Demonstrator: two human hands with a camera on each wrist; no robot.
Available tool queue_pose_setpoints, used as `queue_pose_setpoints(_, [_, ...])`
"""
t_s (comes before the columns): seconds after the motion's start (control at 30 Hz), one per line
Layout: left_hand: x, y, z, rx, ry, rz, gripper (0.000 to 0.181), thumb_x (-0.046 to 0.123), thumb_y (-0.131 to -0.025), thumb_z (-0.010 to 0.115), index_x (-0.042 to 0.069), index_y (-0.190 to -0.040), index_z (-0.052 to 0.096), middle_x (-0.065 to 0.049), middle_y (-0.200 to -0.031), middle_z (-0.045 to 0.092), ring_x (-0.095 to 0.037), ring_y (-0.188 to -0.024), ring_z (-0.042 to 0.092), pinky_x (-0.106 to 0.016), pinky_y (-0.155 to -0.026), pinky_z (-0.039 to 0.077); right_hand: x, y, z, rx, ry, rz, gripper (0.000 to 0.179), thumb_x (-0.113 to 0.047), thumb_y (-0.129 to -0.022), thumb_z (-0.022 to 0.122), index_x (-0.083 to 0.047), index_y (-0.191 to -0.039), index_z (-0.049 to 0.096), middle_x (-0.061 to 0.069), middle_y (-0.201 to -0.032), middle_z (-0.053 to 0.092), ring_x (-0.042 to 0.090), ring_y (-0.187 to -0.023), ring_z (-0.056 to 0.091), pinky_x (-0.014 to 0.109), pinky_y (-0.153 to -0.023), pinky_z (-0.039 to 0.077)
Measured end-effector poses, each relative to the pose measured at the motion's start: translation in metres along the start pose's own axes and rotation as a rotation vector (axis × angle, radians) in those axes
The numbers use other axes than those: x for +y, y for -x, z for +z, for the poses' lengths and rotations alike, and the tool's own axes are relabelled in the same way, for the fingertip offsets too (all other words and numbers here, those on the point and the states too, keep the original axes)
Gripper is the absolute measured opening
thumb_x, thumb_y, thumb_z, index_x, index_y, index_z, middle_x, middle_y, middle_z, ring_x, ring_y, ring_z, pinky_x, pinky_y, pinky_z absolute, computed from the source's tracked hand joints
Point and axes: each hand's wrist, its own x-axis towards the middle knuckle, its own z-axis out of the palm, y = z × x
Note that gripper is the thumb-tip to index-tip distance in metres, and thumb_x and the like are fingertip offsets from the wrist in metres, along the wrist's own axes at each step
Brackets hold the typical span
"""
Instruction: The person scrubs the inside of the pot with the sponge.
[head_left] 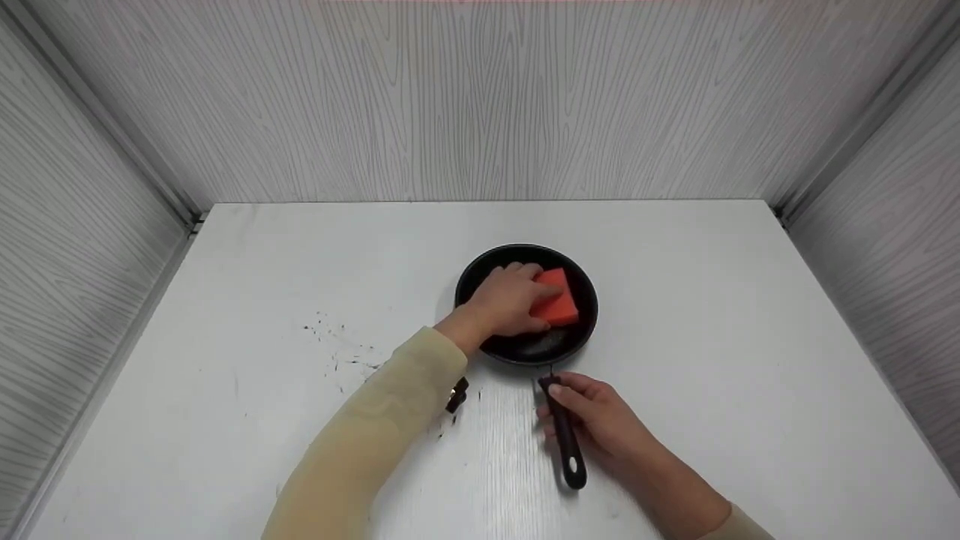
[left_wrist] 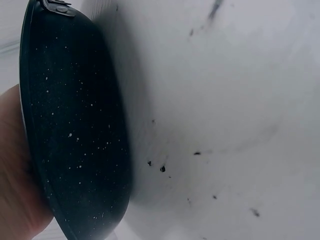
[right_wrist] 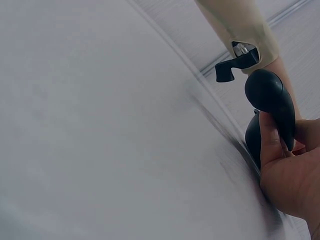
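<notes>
A black frying pan (head_left: 536, 349) is at the middle of the white table, its handle (head_left: 568, 442) pointing toward me. My left hand (head_left: 508, 301) reaches into the pan and grips a red-orange sponge (head_left: 556, 304) against the inside. In the left wrist view the speckled dark outer wall of the pan (left_wrist: 80, 120) hides most of that hand. Near the pan end of the handle, my right hand (head_left: 600, 412) holds it, thumb on top and fingers beneath. The right wrist view shows the handle's rounded end (right_wrist: 265, 90) above the right hand (right_wrist: 290, 175).
Dark specks and smudges (head_left: 352, 360) mark the white table (head_left: 225, 375) left of the pan. Grey wood-grain panels (head_left: 465, 97) enclose the table at the back and both sides. A black wrist mount (right_wrist: 235, 67) sticks out from the left sleeve.
</notes>
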Motion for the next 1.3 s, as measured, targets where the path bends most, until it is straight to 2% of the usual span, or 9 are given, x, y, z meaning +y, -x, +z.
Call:
queue_pose_setpoints(0.2, [-0.003,0.0,-0.003,-0.019,-0.065,-0.031,0.06,0.049,-0.097,0.074,0.036,-0.153,0.058,-0.012,-0.152,0.052,-0.032,-0.135,0.049,-0.052,-0.11,0.043,0.0,0.0,0.001,0.006,0.019,0.0,0.037,-0.016,-0.108,0.063,0.01,-0.134,0.056,0.014,-0.093,0.074,0.019,-0.07,0.073,0.037,-0.072,0.063])
queue_pose_setpoints(0.53, [-0.013,0.004,-0.008,-0.029,-0.124,-0.064,0.059,0.05,-0.096,0.074,0.034,-0.151,0.059,-0.014,-0.145,0.055,-0.035,-0.129,0.051,-0.054,-0.105,0.044,0.0,-0.001,0.001,0.021,0.02,0.01,0.039,-0.016,-0.107,0.065,0.01,-0.135,0.056,0.014,-0.094,0.075,0.019,-0.07,0.072,0.037,-0.072,0.062])
queue_pose_setpoints(0.87, [-0.018,0.011,-0.015,-0.049,-0.133,-0.088,0.057,0.047,-0.097,0.075,0.034,-0.15,0.06,-0.015,-0.143,0.057,-0.034,-0.128,0.052,-0.054,-0.107,0.044,0.001,-0.001,0.0,0.046,0.01,0.037,0.044,-0.019,-0.106,0.068,0.009,-0.137,0.056,0.016,-0.096,0.075,0.02,-0.071,0.072,0.037,-0.072,0.063])
queue_pose_setpoints(1.03, [-0.018,0.012,-0.018,-0.068,-0.144,-0.091,0.056,0.046,-0.097,0.075,0.031,-0.15,0.061,-0.016,-0.143,0.058,-0.035,-0.127,0.053,-0.053,-0.106,0.044,0.001,-0.001,0.0,0.059,0.004,0.045,0.043,-0.02,-0.105,0.069,0.007,-0.137,0.057,0.016,-0.096,0.075,0.021,-0.071,0.072,0.038,-0.072,0.063])
queue_pose_setpoints(1.3, [-0.021,0.015,-0.022,-0.108,-0.164,-0.064,0.055,0.044,-0.098,0.075,0.029,-0.149,0.061,-0.016,-0.137,0.061,-0.035,-0.12,0.056,-0.053,-0.103,0.046,0.002,-0.002,0.0,0.061,-0.006,0.045,0.042,-0.021,-0.105,0.069,0.005,-0.137,0.058,0.017,-0.096,0.075,0.022,-0.07,0.072,0.038,-0.072,0.063])
